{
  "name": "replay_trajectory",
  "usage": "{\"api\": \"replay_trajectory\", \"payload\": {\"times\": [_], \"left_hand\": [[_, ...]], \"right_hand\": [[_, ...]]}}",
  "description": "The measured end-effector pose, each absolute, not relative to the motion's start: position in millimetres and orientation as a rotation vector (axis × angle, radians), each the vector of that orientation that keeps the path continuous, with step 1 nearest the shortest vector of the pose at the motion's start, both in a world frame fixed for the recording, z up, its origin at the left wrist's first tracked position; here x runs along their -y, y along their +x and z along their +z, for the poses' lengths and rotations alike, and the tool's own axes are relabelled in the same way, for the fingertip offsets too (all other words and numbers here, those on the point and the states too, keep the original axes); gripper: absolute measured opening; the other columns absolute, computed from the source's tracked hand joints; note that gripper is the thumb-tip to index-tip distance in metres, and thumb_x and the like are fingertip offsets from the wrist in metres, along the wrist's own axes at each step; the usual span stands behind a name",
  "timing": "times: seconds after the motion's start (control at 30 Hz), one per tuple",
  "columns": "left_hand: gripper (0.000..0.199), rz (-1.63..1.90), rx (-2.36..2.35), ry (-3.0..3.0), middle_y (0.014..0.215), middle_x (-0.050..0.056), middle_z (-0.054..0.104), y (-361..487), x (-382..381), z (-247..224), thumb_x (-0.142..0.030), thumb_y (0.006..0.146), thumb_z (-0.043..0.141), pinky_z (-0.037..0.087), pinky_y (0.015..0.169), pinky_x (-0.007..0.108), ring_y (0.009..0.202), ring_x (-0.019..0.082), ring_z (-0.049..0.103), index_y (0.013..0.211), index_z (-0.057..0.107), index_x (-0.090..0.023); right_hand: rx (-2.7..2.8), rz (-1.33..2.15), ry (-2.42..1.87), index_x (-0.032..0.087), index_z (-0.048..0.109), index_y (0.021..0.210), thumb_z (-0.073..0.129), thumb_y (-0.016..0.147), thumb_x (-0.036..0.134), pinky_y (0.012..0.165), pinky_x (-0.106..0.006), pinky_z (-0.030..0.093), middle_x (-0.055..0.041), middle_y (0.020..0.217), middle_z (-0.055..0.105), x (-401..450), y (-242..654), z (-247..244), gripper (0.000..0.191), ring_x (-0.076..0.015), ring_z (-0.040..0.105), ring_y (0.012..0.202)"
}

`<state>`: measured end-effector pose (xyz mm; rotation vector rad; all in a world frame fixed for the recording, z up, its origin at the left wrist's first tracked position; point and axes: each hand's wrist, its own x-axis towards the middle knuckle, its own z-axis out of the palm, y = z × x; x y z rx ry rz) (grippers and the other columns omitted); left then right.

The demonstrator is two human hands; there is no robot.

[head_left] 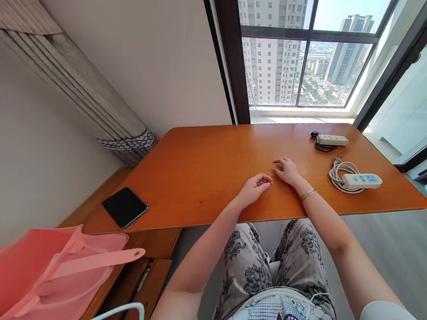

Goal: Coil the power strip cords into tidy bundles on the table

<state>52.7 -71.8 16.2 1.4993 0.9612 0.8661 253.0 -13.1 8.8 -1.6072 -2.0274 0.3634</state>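
Both bare hands rest near the front edge of an orange-brown wooden desk (198, 168). My left hand (254, 189) lies on its side with loosely curled, parted fingers and holds nothing. Just right of it and slightly farther back, my right hand (286, 170) is palm down, fingers spread a little, holding nothing; a thin bracelet circles that wrist. The hands do not touch. To the right lies a white power strip (362, 180) with its coiled white cable (340, 176). Behind it is a cream power strip (332, 140) with a black cord (324, 147).
A black tablet (125, 207) lies at the desk's left end. Pink bags (60, 271) stand at the lower left beside wooden drawers (152, 283). Beyond the desk is a window (308, 35), with a gathered curtain (82, 90) at the left wall.
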Motion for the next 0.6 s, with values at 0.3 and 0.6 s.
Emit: {"api": "replay_trajectory", "payload": {"times": [0.3, 0.6], "left_hand": [[0.014, 1.2, -1.515, 1.921, 0.112, 0.011, 0.069, 30.7, 7.6, 15.1, -0.013, 0.078, 0.063, 0.042, 0.111, 0.052, 0.117, 0.032, 0.062, 0.089, 0.066, -0.022], [0.013, 1.097, -1.507, 1.944, 0.098, 0.01, 0.07, 8.9, 0.0, -12.5, -0.011, 0.073, 0.063, 0.044, 0.109, 0.051, 0.105, 0.032, 0.063, 0.078, 0.066, -0.023]], "right_hand": [[2.213, 0.405, -1.597, 0.023, 0.071, 0.122, 0.066, 0.093, 0.035, 0.12, -0.053, 0.034, -0.0117, 0.139, 0.064, 14.4, 254.1, 7.7, 0.032, -0.0296, 0.055, 0.135], [2.287, 0.42, -1.574, 0.023, 0.068, 0.126, 0.066, 0.093, 0.035, 0.122, -0.055, 0.03, -0.0128, 0.143, 0.059, 18.1, 256.9, 9.3, 0.034, -0.0292, 0.052, 0.138]]}}
